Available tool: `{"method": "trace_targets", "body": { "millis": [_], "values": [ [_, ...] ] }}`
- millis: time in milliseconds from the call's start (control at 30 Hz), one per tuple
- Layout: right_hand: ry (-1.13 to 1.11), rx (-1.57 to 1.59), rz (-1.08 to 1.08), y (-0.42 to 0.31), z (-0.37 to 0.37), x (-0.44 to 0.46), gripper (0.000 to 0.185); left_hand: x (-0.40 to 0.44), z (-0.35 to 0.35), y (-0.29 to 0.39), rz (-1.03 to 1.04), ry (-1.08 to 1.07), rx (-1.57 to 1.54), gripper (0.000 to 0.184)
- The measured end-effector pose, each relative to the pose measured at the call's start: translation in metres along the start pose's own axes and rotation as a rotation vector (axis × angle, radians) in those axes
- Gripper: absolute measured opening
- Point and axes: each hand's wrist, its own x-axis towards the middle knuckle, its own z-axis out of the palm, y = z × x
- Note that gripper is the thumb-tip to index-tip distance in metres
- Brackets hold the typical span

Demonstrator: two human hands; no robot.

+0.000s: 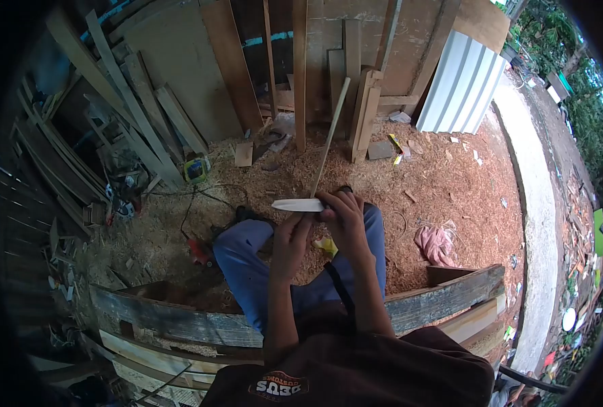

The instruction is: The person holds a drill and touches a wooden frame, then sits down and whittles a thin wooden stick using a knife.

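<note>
A thin wooden stick (330, 136) slants up and away from my hands, its lower end by a pale, flat, pointed blade-like piece (296, 205). My right hand (344, 216) is closed around the dark end of the pale piece, near the foot of the stick. Just below the pale piece, my left hand (293, 239) has its fingers pressed together against its lower edge. Both hands are close together over my lap, between my knees. Exactly which fingers touch the stick cannot be made out.
Wood shavings cover the ground (444, 176). Boards (301, 74) lean on the far wall, beside a white corrugated sheet (460, 85). A red tool (198, 252) lies left of my legs, a pink cloth (435, 244) right. A weathered plank (179, 317) runs beside me.
</note>
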Motion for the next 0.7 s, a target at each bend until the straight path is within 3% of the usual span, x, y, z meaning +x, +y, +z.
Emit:
{"method": "trace_targets", "body": {
  "millis": [233, 333, 433, 533, 633, 700],
  "values": [
    [0.016, -0.075, 0.011, 0.022, -0.003, -0.005, 0.036, -0.004, -0.005, 0.003, -0.086, -0.108, -0.119, 0.02],
    [0.152, -0.124, 0.164, 0.055, -0.015, -0.008, 0.03, -0.012, -0.008, 0.009, -0.12, -0.073, -0.13, 0.033],
    [0.287, -0.155, 0.312, 0.083, -0.031, -0.019, 0.029, -0.01, -0.027, -0.011, -0.144, -0.146, 0.058, 0.045],
    [0.239, -0.165, 0.316, 0.075, -0.035, -0.021, 0.028, -0.005, -0.027, -0.016, -0.083, -0.051, 0.068, 0.037],
    [0.136, -0.084, 0.268, 0.054, -0.017, -0.017, 0.029, 0.006, -0.021, -0.02, -0.088, 0.013, -0.135, 0.029],
    [0.079, -0.037, 0.237, 0.046, 0.001, -0.012, 0.03, 0.013, -0.008, -0.024, 0.066, 0.12, -0.038, 0.025]
  ]
}}
